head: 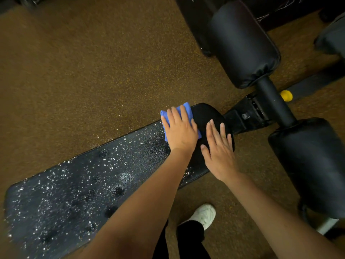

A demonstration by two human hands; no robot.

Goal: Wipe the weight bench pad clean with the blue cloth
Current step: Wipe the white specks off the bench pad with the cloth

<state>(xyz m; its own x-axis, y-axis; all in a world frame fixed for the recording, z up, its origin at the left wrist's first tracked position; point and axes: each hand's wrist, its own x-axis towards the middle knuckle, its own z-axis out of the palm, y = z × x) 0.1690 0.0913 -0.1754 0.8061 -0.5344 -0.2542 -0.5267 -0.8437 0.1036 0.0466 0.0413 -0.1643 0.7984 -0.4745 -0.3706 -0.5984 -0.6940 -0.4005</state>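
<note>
Both bare forearms reach forward and away from the camera, entering from the bottom edge and converging toward the middle of the view. The left hand (180,128) lies palm down with its fingers straight and close together, pressing flat on the blue cloth (185,109) (the fingertips point up and slightly left). The right hand (219,146) sits just beside it, also palm down, fingers straight and slightly spread, thumb angled out toward the left wrist, resting flat on the bench pad (93,184). The two hands are close but apart.
</note>
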